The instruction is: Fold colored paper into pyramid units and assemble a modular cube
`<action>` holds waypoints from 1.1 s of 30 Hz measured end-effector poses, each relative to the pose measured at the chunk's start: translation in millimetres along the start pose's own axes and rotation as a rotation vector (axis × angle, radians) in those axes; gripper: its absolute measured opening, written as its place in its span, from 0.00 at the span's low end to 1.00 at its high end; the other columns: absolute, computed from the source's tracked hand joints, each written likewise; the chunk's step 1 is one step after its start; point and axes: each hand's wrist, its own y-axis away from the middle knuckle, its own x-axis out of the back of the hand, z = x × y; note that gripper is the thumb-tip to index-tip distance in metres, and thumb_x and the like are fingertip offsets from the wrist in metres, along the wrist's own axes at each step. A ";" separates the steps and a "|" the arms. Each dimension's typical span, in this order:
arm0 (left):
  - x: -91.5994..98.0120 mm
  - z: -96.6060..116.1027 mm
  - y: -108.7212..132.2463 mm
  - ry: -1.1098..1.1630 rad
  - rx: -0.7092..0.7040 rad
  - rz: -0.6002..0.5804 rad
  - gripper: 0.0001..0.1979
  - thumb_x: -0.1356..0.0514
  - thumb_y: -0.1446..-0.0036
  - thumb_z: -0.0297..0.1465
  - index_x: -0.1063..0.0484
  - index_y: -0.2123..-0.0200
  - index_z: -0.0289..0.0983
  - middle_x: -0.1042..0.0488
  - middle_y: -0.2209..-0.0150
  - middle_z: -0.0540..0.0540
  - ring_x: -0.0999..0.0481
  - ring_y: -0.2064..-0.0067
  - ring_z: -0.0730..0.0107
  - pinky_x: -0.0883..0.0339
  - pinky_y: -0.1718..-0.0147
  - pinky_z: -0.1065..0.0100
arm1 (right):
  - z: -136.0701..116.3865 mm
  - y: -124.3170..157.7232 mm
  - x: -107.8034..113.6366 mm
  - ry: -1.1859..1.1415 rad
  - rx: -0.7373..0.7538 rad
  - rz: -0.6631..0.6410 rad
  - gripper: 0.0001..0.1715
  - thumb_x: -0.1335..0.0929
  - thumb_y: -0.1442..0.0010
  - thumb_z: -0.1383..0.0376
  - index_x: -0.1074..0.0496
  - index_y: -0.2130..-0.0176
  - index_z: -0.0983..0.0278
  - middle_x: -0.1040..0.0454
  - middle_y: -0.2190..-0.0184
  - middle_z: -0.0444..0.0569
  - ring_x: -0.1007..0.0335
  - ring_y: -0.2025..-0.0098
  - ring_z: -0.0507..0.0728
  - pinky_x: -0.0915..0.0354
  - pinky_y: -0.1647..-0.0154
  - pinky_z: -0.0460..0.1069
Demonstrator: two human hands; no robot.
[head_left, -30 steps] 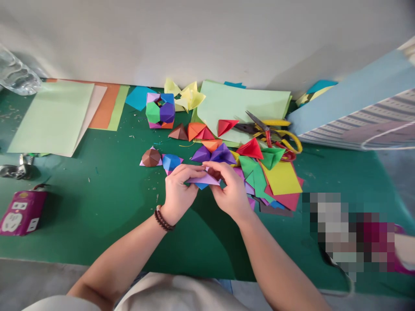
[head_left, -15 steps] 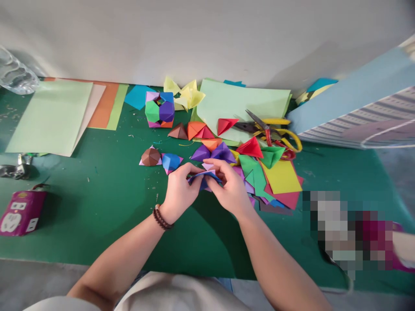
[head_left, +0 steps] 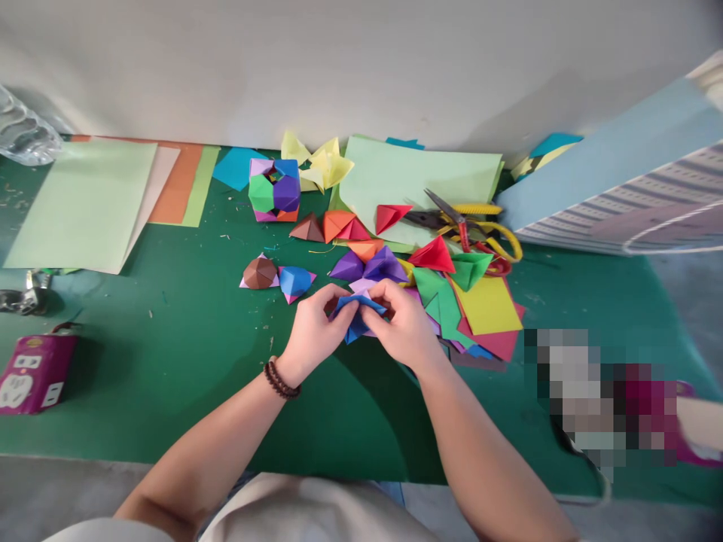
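Note:
Between my two hands is a folded blue paper piece [head_left: 357,325], with its middle partly covered by my thumbs. My left hand [head_left: 319,327] pinches its left side and my right hand [head_left: 404,324] pinches its right side. Lilac paper [head_left: 361,287] shows just behind the blue piece; whether it is joined to it I cannot tell. Left of my hands lie a brown folded piece [head_left: 260,272] and a blue folded piece [head_left: 295,282], each with pink or lilac tips. Purple folded pieces [head_left: 384,265] sit directly beyond my fingers.
A multicoloured paper ball [head_left: 274,191] stands at the back. Scissors [head_left: 500,239] and pliers [head_left: 426,219] lie right of centre, near yellow paper [head_left: 490,306]. Green sheets [head_left: 84,203], a purple power socket block [head_left: 39,373] and a clear bottle [head_left: 25,128] are at left. A blue box [head_left: 615,150] stands right.
The blue paper in my hands has tilted so more of its blue face shows, with a flap pointing down. My right fingers have drawn back a little. The view has shifted slightly.

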 end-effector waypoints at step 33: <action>-1.5 -6.3 -3.2 0.092 -0.064 0.002 0.12 0.40 0.44 0.27 0.24 0.56 0.37 0.23 0.55 0.43 0.23 0.57 0.66 0.28 0.63 0.70 | -1.0 -2.1 4.8 0.102 0.065 0.258 0.07 0.29 0.44 0.60 0.24 0.66 0.61 0.22 0.71 0.46 0.27 0.73 0.54 0.29 0.70 0.51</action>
